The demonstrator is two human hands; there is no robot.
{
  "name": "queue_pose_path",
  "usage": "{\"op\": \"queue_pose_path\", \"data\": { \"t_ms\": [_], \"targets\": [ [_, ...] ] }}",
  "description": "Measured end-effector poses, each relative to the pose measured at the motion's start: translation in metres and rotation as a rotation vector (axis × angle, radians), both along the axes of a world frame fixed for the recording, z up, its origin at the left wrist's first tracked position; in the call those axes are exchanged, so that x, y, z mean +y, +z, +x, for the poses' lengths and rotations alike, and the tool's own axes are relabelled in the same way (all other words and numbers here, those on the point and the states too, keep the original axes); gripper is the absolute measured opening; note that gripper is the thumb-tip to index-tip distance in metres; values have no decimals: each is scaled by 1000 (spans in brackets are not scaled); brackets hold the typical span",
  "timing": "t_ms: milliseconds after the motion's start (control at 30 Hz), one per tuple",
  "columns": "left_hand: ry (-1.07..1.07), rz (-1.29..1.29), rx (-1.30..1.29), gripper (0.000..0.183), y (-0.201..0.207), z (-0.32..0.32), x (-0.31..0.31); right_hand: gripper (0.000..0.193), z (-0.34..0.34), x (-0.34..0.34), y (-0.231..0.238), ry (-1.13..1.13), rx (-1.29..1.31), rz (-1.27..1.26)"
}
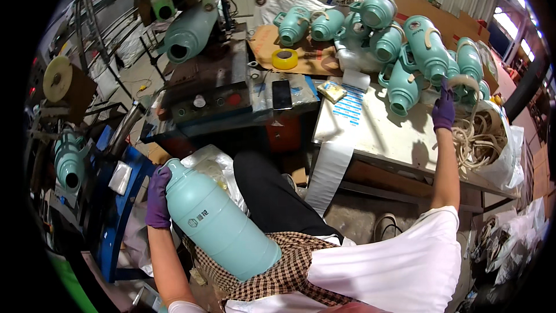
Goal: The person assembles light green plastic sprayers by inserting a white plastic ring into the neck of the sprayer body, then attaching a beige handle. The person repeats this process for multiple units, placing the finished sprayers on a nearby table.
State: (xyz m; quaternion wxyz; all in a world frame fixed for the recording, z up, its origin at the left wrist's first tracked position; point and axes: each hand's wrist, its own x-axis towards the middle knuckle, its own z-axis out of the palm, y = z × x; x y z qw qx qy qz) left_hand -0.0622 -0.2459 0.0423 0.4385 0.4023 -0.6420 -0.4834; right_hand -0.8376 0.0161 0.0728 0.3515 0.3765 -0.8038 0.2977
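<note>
A large pale teal thermos flask casing (223,223) lies tilted across my lap, over a brown checked cloth (289,255). My left hand (157,198), in a purple glove, grips it at the shoulder beside its neck; some fingers are hidden behind it. My right hand (443,110), gloved the same, reaches to the far right of the white table. One finger stretches up close to a teal flask with a handle (427,49); contact is unclear. A pale strap or cord loop (464,81) hangs beside that hand. No object shows in the right hand.
Several teal flasks (387,43) crowd the back of the white table (376,133). A bag of coiled rope (480,139) sits at the right edge. Yellow tape (284,59), a phone (282,94) and a label strip (347,107) lie centrally. A machine (202,95) holds another flask, left.
</note>
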Motion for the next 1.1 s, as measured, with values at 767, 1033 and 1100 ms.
{"op": "queue_pose_path", "data": {
  "t_ms": [767,1033,1100],
  "targets": [
    [-169,-32,275,37,58,12,74,75,561,-198,37,2055,-1423,-36],
    [-221,-55,217,52,50,15,70,49,549,-184,38,2275,227,-235],
    [-150,-305,28,61,57,9,72,78,554,-196,25,2199,-791,-323]
  ]
}}
